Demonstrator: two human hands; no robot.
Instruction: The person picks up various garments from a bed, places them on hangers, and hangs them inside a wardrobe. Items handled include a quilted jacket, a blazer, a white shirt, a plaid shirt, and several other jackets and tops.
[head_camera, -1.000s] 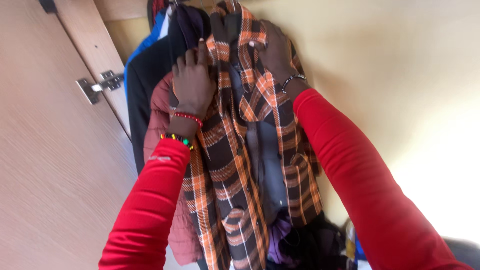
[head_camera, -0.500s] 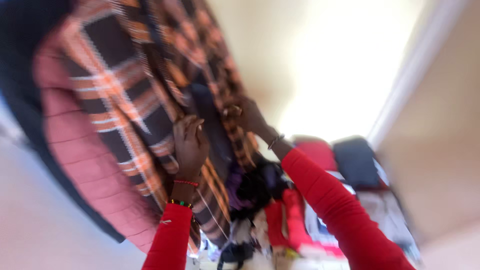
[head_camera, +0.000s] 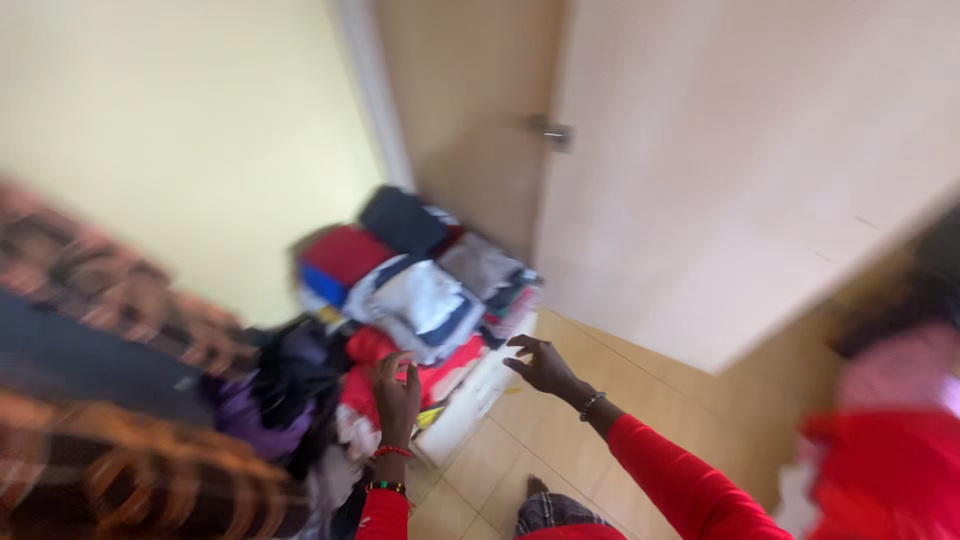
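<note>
Left hand (head_camera: 397, 398) touched a soft, light pile of folded clothes (head_camera: 420, 290); right hand (head_camera: 543, 366) hovered open, empty, grip spread.

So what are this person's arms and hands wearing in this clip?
Both arms are in long, close-fitting bright red sleeves. The left hand has two bands at the wrist: a red beaded bracelet, and below it, at the sleeve's edge, a beaded one with green and dark beads. The right hand has a thin dark and silvery bracelet at the wrist. No gloves; rings cannot be made out.
</note>
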